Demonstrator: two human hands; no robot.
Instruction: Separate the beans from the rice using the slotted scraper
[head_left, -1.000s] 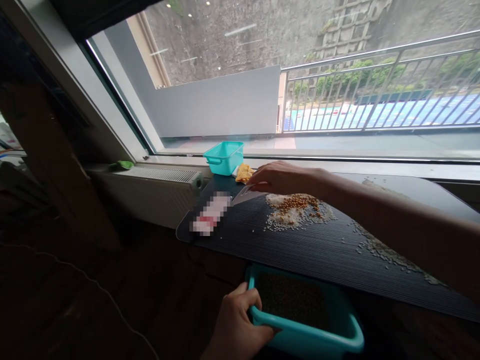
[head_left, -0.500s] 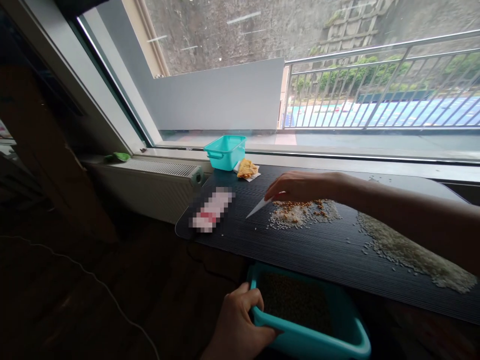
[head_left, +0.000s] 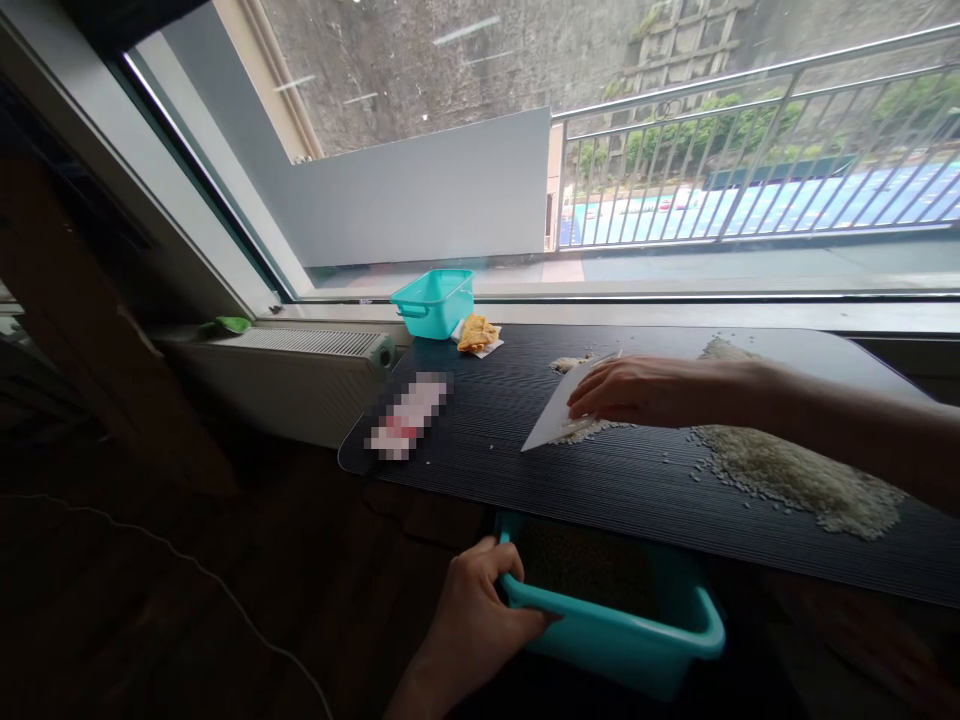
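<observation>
My left hand [head_left: 484,610] grips the rim of a teal plastic tub [head_left: 622,625] just below the table's front edge. Small dark grains lie inside the tub; their kind is too dim to tell. Over the dark table [head_left: 465,450], my right hand [head_left: 611,388] holds a thin white sheet [head_left: 553,420] tilted, its lower edge at the tabletop. Beneath and beside the sheet is a small pile of white grains [head_left: 581,434], mostly hidden by the sheet and hand. A larger heap of rice [head_left: 787,475] spreads under my right forearm.
At the table's back left stand a second teal tub [head_left: 435,305] and a folded yellow cloth [head_left: 478,334] on white paper. A blurred pink-white item [head_left: 411,415] lies at the left end. Behind are a radiator [head_left: 322,375] and a window.
My right hand has turned the white sheet broadside and brought it over the small mixed pile, which it now largely covers. My left hand still grips the tub. The view has shifted slightly.
</observation>
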